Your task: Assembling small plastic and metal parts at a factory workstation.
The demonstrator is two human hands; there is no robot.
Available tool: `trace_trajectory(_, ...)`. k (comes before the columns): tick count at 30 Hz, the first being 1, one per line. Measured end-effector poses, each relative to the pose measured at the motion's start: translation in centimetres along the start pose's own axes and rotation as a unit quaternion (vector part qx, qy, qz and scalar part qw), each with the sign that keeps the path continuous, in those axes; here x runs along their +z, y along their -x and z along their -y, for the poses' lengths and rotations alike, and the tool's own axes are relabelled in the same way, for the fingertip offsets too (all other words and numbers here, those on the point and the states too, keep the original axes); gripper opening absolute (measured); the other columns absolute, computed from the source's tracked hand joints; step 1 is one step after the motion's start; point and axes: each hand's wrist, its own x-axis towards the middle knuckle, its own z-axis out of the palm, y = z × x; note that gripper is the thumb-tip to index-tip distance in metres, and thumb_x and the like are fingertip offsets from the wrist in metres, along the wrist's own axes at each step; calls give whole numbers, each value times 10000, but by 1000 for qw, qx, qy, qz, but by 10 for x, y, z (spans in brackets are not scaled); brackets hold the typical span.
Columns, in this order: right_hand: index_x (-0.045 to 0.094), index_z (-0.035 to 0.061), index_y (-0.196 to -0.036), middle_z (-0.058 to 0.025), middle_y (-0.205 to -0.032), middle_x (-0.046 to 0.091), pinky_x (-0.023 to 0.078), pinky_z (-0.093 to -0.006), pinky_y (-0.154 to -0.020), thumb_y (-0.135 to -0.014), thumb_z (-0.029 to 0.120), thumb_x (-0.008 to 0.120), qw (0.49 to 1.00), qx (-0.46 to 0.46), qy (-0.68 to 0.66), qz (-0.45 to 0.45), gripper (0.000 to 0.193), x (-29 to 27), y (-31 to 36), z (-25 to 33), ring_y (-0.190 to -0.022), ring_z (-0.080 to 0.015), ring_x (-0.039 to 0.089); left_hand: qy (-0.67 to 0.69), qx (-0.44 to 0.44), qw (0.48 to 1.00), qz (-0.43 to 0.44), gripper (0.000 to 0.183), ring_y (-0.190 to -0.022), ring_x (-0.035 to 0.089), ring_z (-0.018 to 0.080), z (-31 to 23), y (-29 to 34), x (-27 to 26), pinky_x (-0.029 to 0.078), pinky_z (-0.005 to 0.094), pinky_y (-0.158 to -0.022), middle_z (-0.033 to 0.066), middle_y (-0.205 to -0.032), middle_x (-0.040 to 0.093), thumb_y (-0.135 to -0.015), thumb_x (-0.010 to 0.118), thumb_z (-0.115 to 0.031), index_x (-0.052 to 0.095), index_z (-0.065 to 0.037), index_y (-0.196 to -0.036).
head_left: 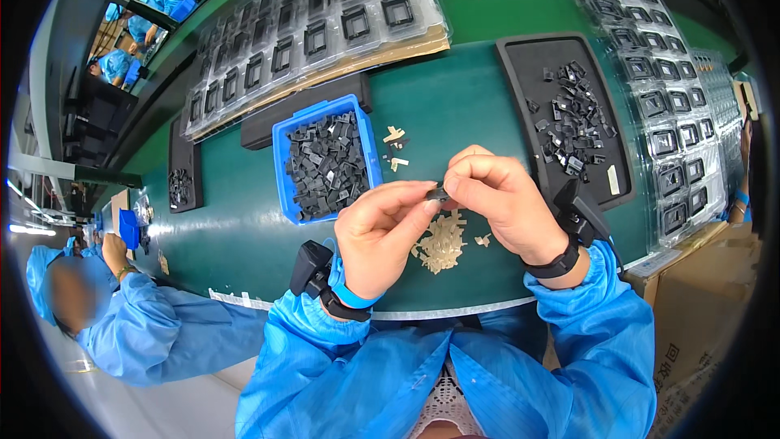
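My left hand and my right hand meet over the green table, fingertips pinched on one small black plastic part. Its finer shape is mostly hidden by my fingers. Just below the hands lies a heap of small cream-coloured strips. To the left stands a blue bin full of small black plastic parts. A few cream strips and dark bits lie beyond my fingers. On the right, more black parts are scattered in a black foam tray.
Clear blister trays with black frames are stacked on cardboard at the far left; another stack of blister trays stands at the right. A smaller black tray sits further left. A co-worker in blue sits at the left. A cardboard box stands at lower right.
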Motion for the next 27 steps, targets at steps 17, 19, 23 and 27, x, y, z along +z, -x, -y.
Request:
trace_trajectory(17,559,22,-938,-1,-787,557,491,-223,-619,-898,131,589,994,48,102,-10,119,-3,-1,19,-703,-74,562,-98,75,991,-55,283,-854,666,185,0,2,7,552,275,-754,140,-927,667,-759,674,86,551,32,-1008)
trace_trajectory(19,563,19,-907,6,-756,562,462,-206,-569,-892,154,603,994,29,108,2,142,-1,3,11,-655,-55,549,-94,92,989,-62,269,-846,668,182,0,1,9,553,270,-744,132,-916,671,-760,676,78,565,31,-1000)
trace_trajectory(23,581,28,-823,15,-698,580,422,-188,-509,-854,134,643,974,-24,216,-67,127,-8,5,22,-603,-28,521,-186,46,981,-6,206,-749,672,174,0,1,5,535,269,-628,109,-864,670,-766,692,-3,620,2,-958)
trace_trajectory(27,588,10,-795,-40,-642,584,432,-249,-510,-803,104,663,821,-102,490,-275,121,-55,6,45,-557,-107,545,-236,30,965,108,160,-705,665,164,1,-1,7,525,258,-616,107,-828,664,-773,697,-39,643,10,-916)
